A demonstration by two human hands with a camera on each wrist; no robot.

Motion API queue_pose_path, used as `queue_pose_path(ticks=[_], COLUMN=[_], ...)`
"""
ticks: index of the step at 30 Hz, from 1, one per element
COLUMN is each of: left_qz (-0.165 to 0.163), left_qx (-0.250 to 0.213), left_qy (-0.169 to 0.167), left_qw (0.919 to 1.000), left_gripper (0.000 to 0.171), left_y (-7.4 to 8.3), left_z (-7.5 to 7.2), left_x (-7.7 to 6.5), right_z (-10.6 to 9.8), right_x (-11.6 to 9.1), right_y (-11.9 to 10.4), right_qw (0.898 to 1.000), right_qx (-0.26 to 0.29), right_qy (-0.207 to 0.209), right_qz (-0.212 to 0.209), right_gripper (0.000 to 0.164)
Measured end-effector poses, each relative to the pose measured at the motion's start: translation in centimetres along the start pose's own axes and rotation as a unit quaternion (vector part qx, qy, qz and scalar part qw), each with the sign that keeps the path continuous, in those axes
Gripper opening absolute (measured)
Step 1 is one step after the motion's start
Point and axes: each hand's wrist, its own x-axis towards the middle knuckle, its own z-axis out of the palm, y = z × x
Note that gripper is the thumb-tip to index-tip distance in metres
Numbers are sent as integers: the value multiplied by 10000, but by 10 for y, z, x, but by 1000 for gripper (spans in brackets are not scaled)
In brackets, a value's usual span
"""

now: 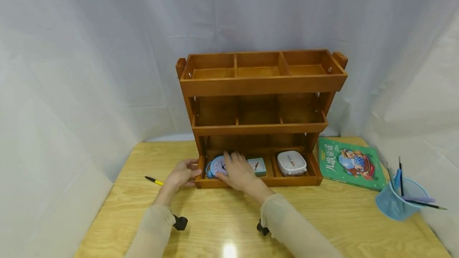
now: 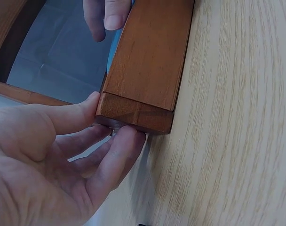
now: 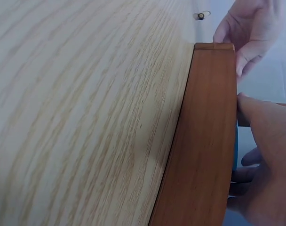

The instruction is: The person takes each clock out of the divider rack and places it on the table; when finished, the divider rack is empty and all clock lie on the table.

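Note:
A three-tier wooden shelf [image 1: 263,86] stands on the table, its tiers split into compartments. My left hand [image 1: 182,173] holds the left end of the bottom tier; in the left wrist view its thumb touches the upper edge and its fingers [image 2: 119,153] press the outer side. In the bottom left compartment is a round blue alarm clock [image 1: 217,166]. My right hand [image 1: 239,171] grips that clock from above and partly hides it. Just right of this hand sits a small teal square clock [image 1: 259,166]. A white rounded-square clock [image 1: 291,163] occupies the bottom right compartment.
A green picture book [image 1: 351,163] lies right of the shelf. Nearer the right edge stands a light blue cup [image 1: 398,202] with several pens and pencils. A yellow and black pen [image 1: 154,180] lies left of the left hand. White curtains [image 1: 89,59] surround the table [image 1: 215,226].

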Motion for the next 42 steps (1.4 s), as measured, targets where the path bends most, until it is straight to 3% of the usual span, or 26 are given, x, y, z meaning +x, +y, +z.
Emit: queue_pose_path(ticks=[7, 16, 24, 31, 38, 42], left_qz=[-47, -79, -90, -31, -4, 10], left_qx=[-44, -1, 11, 26, 14, 0], left_qy=[36, 79, 79, 72, 36, 46], left_qw=[10000, 9999, 9999, 10000, 10000, 10000], left_gripper=[57, 56, 56, 56, 57, 57], left_y=[-1, -1, 1, 0, -1, -1], left_z=[0, 1, 0, 1, 1, 1], left_x=[2, 2, 1, 2, 2, 2], right_z=[0, -2, -6, -18, -26, -26], right_x=[3, 7, 12, 21, 25, 25], right_y=[-4, -9, -13, -16, -18, -14], right_qw=[9997, 9978, 9963, 9916, 9914, 9844], right_qx=[130, 563, 818, 1257, 1259, 1736], right_qy=[86, 194, 55, -200, -306, -158], right_qz=[181, 289, 258, 245, 187, 215], right_gripper=[94, 86, 80, 88, 73, 57])
